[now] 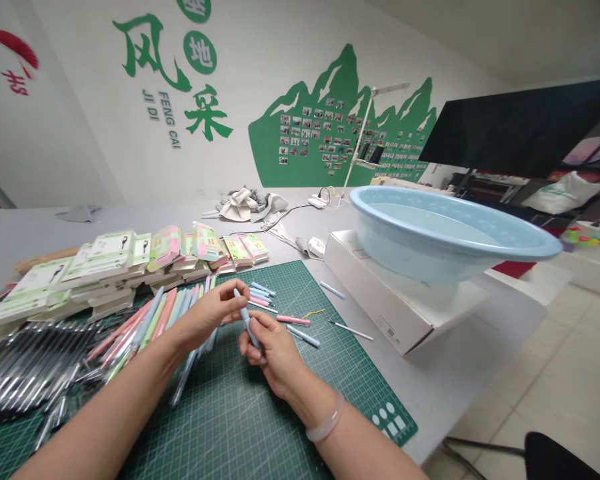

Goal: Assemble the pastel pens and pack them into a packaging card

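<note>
Pale blue pen [246,323] is resting between your hands over the green cutting mat [220,413]. Your right hand [275,353] is nearly closed, pinching its lower barrel; your left hand [205,317] is half-curled, fingertips pressing its upper end. It should feel light, stiff and slick, so you're wanting a firm mid-barrel grip. Fanned pastel pens [150,320] are crowding your left wrist, with card packets [110,257] stacked behind.
</note>
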`<state>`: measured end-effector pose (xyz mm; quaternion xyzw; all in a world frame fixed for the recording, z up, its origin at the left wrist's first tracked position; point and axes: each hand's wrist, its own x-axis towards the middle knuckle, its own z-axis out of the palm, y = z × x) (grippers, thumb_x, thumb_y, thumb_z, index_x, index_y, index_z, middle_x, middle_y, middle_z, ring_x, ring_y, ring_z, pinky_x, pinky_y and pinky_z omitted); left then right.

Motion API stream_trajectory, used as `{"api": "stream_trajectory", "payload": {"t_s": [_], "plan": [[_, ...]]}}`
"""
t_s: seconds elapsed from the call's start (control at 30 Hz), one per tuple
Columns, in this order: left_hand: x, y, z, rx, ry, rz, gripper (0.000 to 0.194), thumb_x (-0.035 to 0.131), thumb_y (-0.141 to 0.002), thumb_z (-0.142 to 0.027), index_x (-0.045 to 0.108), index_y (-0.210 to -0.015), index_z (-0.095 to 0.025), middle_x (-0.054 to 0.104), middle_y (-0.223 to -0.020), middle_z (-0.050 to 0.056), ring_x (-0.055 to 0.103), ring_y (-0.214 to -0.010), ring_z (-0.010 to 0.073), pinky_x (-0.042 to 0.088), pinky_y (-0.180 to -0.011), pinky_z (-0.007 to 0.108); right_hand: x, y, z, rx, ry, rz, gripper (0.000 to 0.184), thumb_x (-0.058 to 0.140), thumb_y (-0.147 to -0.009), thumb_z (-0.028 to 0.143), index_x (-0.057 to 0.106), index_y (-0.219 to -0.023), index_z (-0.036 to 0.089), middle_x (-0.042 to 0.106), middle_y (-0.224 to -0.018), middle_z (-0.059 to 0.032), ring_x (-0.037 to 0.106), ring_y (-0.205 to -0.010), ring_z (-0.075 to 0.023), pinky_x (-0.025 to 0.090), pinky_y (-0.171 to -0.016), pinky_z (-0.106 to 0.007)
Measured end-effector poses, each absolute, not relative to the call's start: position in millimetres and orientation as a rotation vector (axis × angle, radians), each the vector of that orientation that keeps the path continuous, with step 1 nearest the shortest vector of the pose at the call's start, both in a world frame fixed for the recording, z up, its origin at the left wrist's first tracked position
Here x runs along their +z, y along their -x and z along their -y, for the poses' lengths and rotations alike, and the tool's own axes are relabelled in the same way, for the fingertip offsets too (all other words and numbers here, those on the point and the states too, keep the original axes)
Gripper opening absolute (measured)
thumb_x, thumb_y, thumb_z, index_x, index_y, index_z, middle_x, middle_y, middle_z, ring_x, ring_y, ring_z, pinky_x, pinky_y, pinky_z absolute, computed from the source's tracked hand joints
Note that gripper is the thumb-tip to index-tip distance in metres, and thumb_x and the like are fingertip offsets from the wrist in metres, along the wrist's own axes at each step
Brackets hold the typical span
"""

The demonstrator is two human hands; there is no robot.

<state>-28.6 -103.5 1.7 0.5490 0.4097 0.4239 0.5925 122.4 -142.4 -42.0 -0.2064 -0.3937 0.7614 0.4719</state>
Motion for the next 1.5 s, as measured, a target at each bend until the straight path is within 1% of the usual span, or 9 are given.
{"api": "stream_trajectory", "payload": {"t_s": [0.1, 0.3, 0.43, 0.63, 0.8, 1.0, 1.17, 1.33, 1.5], "plan": [[1, 36, 107, 0.873, -1.264, -0.955, 0.027, 0.068, -0.073, -0.037, 0.063, -0.088, -0.016, 0.058, -0.075, 0.003, 0.052, -0.065, 0.0130, 0.037, -0.055, 0.022, -44, -120, 143, 1.880, 0.507, 0.926, 0.026, 0.058, -0.083, 0.039, 0.058, -0.096, 0.016, 0.055, -0.059, 0.0020, 0.029, -0.041, -0.0039, 0.012, -0.041, -0.020], [-5, 42, 113, 1.019, -1.324, -1.036, 0.025, 0.070, -0.070, -0.035, 0.055, -0.065, -0.017, 0.048, -0.055, -0.004, 0.046, -0.051, 0.0099, 0.033, -0.050, 0.021, -51, -114, 146, 1.899, 0.537, 0.949, 0.025, 0.061, -0.082, 0.036, 0.058, -0.096, 0.016, 0.056, -0.058, 0.0016, 0.036, -0.043, -0.0048, 0.020, -0.043, -0.019], [-6, 40, 114, 0.925, -1.240, -0.955, 0.027, 0.063, -0.076, -0.042, 0.062, -0.084, -0.016, 0.056, -0.068, 0.001, 0.052, -0.062, 0.0133, 0.039, -0.057, 0.025, -52, -114, 145, 1.890, 0.544, 0.940, 0.024, 0.060, -0.082, 0.036, 0.058, -0.095, 0.015, 0.056, -0.059, 0.0014, 0.038, -0.044, -0.0048, 0.021, -0.044, -0.018], [-6, 31, 113, 1.086, -1.278, -1.053, 0.029, 0.070, -0.071, -0.038, 0.051, -0.064, -0.017, 0.045, -0.055, -0.006, 0.043, -0.050, 0.0090, 0.033, -0.051, 0.022, -52, -115, 144, 1.879, 0.534, 0.956, 0.022, 0.061, -0.082, 0.034, 0.058, -0.094, 0.015, 0.059, -0.062, 0.0002, 0.041, -0.047, -0.0055, 0.025, -0.046, -0.018], [-2, 31, 117, 0.926, -1.218, -0.946, 0.028, 0.063, -0.076, -0.043, 0.061, -0.086, -0.016, 0.053, -0.065, -0.001, 0.048, -0.057, 0.0104, 0.035, -0.055, 0.023, -53, -116, 143, 1.863, 0.542, 0.935, 0.023, 0.061, -0.082, 0.035, 0.058, -0.095, 0.016, 0.058, -0.062, 0.0004, 0.041, -0.047, -0.0054, 0.024, -0.045, -0.018], [-4, 27, 117, 1.092, -1.298, -1.047, 0.029, 0.073, -0.067, -0.035, 0.051, -0.064, -0.016, 0.046, -0.055, -0.005, 0.043, -0.051, 0.0088, 0.031, -0.049, 0.021, -53, -116, 143, 1.829, 0.576, 0.948, 0.027, 0.065, -0.078, 0.036, 0.056, -0.094, 0.016, 0.060, -0.060, 0.0001, 0.043, -0.047, -0.0066, 0.027, -0.046, -0.018], [2, 28, 118, 0.968, -1.217, -0.952, 0.027, 0.064, -0.076, -0.041, 0.060, -0.087, -0.016, 0.052, -0.065, -0.001, 0.049, -0.060, 0.0119, 0.037, -0.055, 0.023, -51, -118, 142, 1.814, 0.586, 0.953, 0.029, 0.065, -0.078, 0.040, 0.057, -0.091, 0.016, 0.059, -0.061, 0.0008, 0.042, -0.047, -0.0063, 0.026, -0.047, -0.018], [-5, 32, 115, 1.145, -1.268, -1.000, 0.025, 0.072, -0.069, -0.031, 0.052, -0.068, -0.016, 0.042, -0.056, -0.006, 0.037, -0.049, 0.0071, 0.030, -0.050, 0.021, -52, -117, 143, 1.823, 0.595, 0.973, 0.034, 0.067, -0.074, 0.043, 0.058, -0.093, 0.017, 0.059, -0.061, 0.0009, 0.043, -0.048, -0.0072, 0.028, -0.047, -0.019], [-1, 30, 118, 1.022, -1.217, -0.957, 0.026, 0.067, -0.074, -0.038, 0.059, -0.086, -0.017, 0.048, -0.063, -0.003, 0.044, -0.055, 0.0094, 0.033, -0.052, 0.022, -54, -118, 142, 1.815, 0.576, 0.978, 0.028, 0.065, -0.077, 0.039, 0.058, -0.094, 0.017, 0.059, -0.061, 0.0012, 0.043, -0.047, -0.0065, 0.028, -0.047, -0.018]]}}
